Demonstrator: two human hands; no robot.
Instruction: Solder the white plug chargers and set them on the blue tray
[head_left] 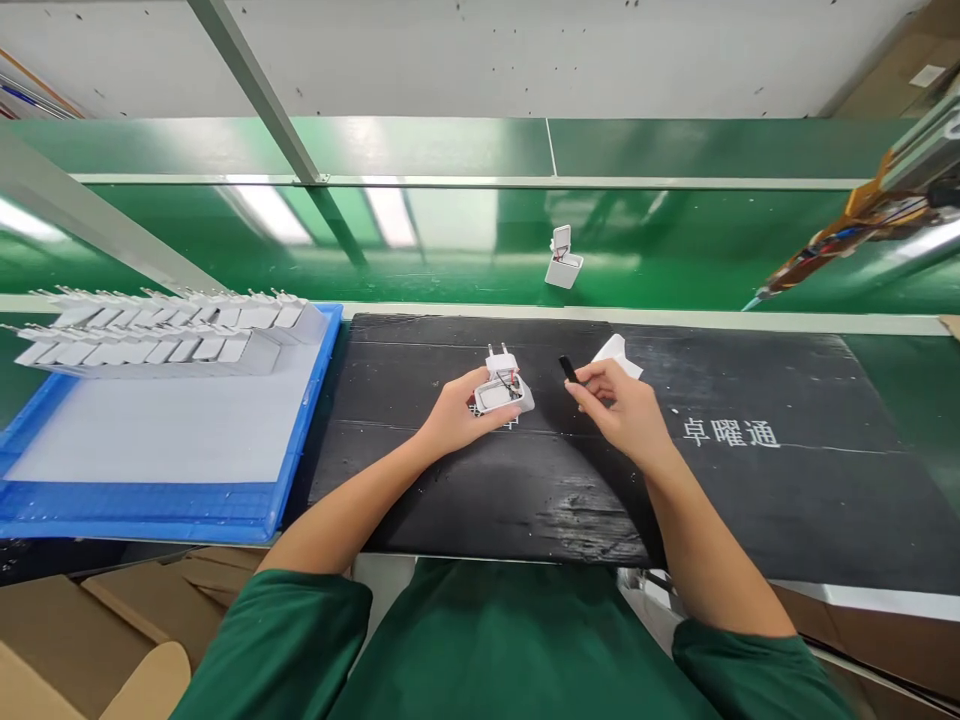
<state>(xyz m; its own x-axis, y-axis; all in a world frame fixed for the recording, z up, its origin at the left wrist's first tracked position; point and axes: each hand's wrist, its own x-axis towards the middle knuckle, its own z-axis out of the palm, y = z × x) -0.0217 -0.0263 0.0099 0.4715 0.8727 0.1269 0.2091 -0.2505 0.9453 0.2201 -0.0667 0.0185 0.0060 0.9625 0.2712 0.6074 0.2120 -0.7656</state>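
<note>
Clasping charger (pixel 501 397) in left hand (pixel 457 412), over mat (pixel 757 520); pinching black piece (pixel 568 369) in right hand (pixel 624 412), also over mat. Not closed yet, with wires (pixel 511 380) showing. Seeing second open charger (pixel 563 270) behind mat, rows of units (pixel 142 352) in tray (pixel 142 512) left of mat.

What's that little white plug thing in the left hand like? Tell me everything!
The white plug looks like smooth plastic: a rounded box, open, with a flap-like part carrying two metal-looking prongs pointing away from the person. Thin red and dark wires show inside. The left hand grips it above the black mat.
</note>
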